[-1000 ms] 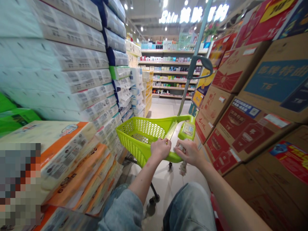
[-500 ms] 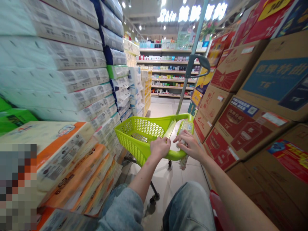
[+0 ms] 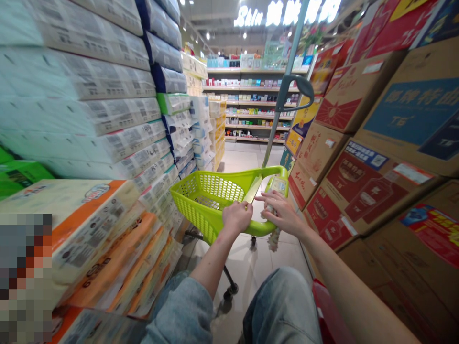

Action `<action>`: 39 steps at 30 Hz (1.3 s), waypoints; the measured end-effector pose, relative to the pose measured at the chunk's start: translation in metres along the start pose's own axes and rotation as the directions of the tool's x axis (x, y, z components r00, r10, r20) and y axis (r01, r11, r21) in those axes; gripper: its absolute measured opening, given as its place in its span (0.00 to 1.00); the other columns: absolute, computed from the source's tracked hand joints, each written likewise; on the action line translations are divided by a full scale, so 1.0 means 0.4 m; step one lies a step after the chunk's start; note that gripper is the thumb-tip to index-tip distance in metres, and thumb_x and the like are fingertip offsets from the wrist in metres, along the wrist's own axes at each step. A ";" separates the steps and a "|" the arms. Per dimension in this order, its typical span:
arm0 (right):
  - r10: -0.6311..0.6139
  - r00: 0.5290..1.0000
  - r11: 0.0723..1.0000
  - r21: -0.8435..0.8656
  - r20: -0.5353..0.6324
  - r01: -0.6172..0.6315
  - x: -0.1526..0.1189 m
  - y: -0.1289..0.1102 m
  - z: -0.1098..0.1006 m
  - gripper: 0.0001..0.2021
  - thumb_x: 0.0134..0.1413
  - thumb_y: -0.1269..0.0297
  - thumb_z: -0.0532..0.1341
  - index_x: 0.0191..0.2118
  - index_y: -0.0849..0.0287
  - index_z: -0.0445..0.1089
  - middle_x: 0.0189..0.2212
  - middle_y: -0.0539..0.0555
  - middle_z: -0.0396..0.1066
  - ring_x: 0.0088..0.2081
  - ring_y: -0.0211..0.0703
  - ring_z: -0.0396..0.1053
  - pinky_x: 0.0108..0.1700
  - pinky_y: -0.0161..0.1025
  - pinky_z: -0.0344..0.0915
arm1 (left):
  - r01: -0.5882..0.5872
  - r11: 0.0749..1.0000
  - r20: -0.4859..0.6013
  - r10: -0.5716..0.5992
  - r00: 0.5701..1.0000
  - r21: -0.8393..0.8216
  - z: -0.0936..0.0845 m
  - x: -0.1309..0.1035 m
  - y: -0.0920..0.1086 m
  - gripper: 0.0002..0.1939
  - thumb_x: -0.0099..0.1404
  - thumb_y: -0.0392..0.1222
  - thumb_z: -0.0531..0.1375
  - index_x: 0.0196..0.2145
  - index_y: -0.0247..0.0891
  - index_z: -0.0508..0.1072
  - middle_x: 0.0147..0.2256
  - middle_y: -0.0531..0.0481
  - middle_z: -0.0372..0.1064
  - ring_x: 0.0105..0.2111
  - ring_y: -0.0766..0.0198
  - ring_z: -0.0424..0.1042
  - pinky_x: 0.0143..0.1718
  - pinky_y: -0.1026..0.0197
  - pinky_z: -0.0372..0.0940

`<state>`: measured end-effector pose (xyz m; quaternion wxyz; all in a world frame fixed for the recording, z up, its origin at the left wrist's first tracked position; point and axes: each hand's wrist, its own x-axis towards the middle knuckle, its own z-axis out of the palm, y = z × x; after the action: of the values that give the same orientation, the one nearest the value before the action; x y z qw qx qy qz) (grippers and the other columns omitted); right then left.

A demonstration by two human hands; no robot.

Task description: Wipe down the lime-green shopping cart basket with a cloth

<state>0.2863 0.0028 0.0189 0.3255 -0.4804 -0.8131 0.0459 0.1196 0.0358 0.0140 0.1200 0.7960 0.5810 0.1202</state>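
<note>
A lime-green basket cart (image 3: 201, 220) on dark legs with casters stands in front of me, tilted slightly in view. My left hand (image 3: 237, 217) is closed round the near part of its green rim. At the right end, my right hand (image 3: 281, 212) lies over the loop handle, its fingers spread apart around a pale patterned cloth-like item (image 3: 275, 236) that hangs down below the rim. What the fingertips touch underneath is partly hidden. The basket's slotted floor shows.
Wrapped paper packs (image 3: 118, 114) rise on the left, with orange-and-cream packs (image 3: 82, 215) nearer. Cardboard cartons (image 3: 358, 181) line the right. A grey pole (image 3: 274, 129) with a handle stands beyond the cart. Product shelves (image 3: 247, 114) are at the back.
The fingers of my right hand have stretched out and shifted slightly left over the handle. My left hand keeps its grip, and the view has moved a little.
</note>
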 end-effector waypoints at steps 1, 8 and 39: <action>-0.002 1.000 1.000 0.002 -0.007 0.002 0.000 0.000 0.001 0.03 0.50 0.66 0.56 0.28 0.56 0.65 0.47 0.53 0.70 0.56 0.49 0.59 0.60 0.57 0.46 | 0.002 1.000 0.002 -0.002 1.000 0.001 -0.001 -0.001 0.000 0.25 0.66 0.50 0.38 0.41 0.45 0.73 0.42 0.46 0.71 0.41 0.57 0.70 0.41 0.57 0.60; 0.020 0.999 0.999 0.030 -0.038 -0.019 -0.002 -0.007 0.011 0.03 0.51 0.64 0.57 0.28 0.55 0.64 0.46 0.52 0.71 0.55 0.49 0.60 0.60 0.57 0.45 | -0.003 1.000 -0.008 0.003 1.000 0.000 -0.002 -0.002 -0.007 0.26 0.66 0.50 0.38 0.40 0.45 0.74 0.41 0.47 0.71 0.40 0.58 0.69 0.40 0.59 0.60; 0.289 0.951 0.909 -0.279 -0.111 -0.309 0.148 0.107 0.030 0.13 0.59 0.59 0.47 0.34 0.59 0.64 0.34 0.60 0.72 0.43 0.54 0.66 0.49 0.51 0.56 | -0.036 0.998 0.036 0.035 0.999 0.053 0.001 0.029 -0.013 0.25 0.66 0.47 0.37 0.44 0.45 0.71 0.42 0.45 0.70 0.41 0.55 0.69 0.41 0.56 0.59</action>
<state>0.2922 0.0765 0.0216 0.2671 -0.6433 -0.7163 -0.0422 0.1183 0.0483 0.0123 0.1067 0.8111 0.5675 0.0929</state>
